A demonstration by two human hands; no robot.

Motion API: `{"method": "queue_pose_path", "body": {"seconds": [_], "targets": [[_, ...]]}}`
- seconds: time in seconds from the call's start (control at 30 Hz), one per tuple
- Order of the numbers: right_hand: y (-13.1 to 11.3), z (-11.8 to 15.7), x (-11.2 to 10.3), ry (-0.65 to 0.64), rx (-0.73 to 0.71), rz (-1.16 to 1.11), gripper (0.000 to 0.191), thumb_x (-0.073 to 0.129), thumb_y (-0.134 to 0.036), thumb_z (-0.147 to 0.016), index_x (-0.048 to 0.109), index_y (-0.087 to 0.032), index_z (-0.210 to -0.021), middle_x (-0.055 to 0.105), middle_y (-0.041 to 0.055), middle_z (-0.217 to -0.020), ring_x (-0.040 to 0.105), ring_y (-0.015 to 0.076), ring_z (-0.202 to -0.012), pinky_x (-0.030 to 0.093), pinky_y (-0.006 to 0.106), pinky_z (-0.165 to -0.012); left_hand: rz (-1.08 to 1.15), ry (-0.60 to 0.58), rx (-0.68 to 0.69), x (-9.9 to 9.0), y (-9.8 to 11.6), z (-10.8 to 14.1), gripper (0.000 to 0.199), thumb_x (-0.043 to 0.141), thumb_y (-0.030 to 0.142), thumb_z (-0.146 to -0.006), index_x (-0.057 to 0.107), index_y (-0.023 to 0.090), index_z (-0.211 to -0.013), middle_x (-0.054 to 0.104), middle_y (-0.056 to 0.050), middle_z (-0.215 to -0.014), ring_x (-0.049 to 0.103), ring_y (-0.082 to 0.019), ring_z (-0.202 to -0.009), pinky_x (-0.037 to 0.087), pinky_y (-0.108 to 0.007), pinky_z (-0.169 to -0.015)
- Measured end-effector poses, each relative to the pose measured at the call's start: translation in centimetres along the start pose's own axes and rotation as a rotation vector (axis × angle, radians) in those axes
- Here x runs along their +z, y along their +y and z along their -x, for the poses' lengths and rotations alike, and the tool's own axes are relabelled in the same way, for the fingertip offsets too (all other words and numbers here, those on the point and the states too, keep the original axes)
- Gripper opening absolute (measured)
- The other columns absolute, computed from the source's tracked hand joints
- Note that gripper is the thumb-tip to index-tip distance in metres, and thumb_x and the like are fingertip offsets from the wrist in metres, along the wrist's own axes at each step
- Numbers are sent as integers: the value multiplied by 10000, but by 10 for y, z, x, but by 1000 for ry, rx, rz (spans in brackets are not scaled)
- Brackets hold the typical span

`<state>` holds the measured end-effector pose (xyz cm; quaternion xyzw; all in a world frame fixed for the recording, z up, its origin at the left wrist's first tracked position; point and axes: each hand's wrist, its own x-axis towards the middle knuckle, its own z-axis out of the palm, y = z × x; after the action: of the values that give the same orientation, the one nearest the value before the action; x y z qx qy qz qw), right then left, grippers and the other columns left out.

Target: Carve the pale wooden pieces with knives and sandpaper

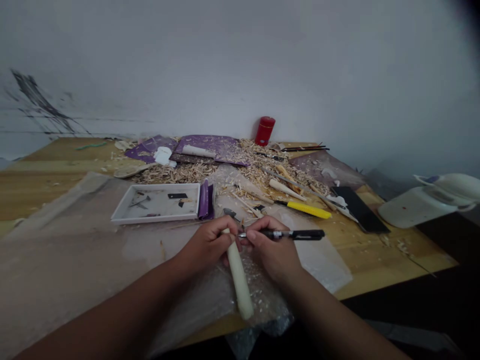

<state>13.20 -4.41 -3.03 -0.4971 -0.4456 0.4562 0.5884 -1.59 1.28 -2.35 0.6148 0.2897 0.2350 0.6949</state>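
Note:
My left hand (pixel 212 240) is closed round the upper end of a pale, rounded wooden stick (pixel 240 282), whose thicker lower end slants toward me over the table edge. In my right hand (pixel 275 252) I grip a black pen (pixel 305 234) between thumb and fingers. Its tip meets the stick near my left fingertips; whether it touches the wood is too small to tell. The pen's back end points right. Just beyond my hands, a small grey piece (pixel 231 214) lies on the plastic sheet (pixel 168 285).
A white tray (pixel 155 218) with dark blades stands left of centre. Beyond it are wood shavings (pixel 168 173), purple sheets (pixel 210 142) and a red canister (pixel 265 131). A yellow utility knife (pixel 309 209), a phone-like black slab (pixel 360 207) and a white container (pixel 416 206) sit to the right.

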Motion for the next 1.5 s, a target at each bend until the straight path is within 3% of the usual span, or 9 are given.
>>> {"method": "queue_pose_path", "body": {"seconds": [0.17, 0.37, 0.6, 0.8, 1.5], "targets": [[0, -4, 3, 19, 161, -360, 165, 667, -250, -647, 520, -178, -630, 600, -26, -541, 547, 102, -471, 389, 193, -428, 6, 7, -4, 1, 2, 0, 25, 432, 184, -761, 439, 181, -737, 566, 25, -663, 499, -76, -451, 413, -212, -422], [-5, -6, 2, -3, 178, -445, 165, 666, -227, -647, 516, -164, -618, 594, -22, -522, 538, 89, -434, 381, 170, -399, 111, -3, 9, 2, 2, 0, 44, 441, 211, -776, 416, 187, -749, 554, 28, -651, 504, -87, -474, 421, -226, -440], [0, 0, -1, 56, -35, -298, 92, 626, -228, -693, 542, -189, -687, 580, -32, -616, 531, 91, -514, 415, 212, -488, 176, -138, -10, 1, 7, 3, 194, 512, 176, -744, 399, 188, -901, 587, -5, -780, 568, -128, -636, 437, -275, -592], [5, 3, -3, 45, -175, -26, 96, 611, -214, -700, 518, -200, -679, 536, -35, -613, 495, 99, -544, 396, 224, -500, 90, -161, -5, 0, 2, 0, 204, 521, 210, -765, 401, 188, -929, 570, 23, -694, 564, -114, -626, 410, -260, -624], [3, 1, -5, 87, -159, 23, 101, 593, -186, -692, 506, -199, -643, 531, -50, -577, 477, 87, -508, 389, 218, -473, 82, -184, -9, 0, 0, 0, 171, 504, 190, -774, 396, 194, -906, 588, 20, -696, 573, -121, -630, 411, -274, -632]]}}
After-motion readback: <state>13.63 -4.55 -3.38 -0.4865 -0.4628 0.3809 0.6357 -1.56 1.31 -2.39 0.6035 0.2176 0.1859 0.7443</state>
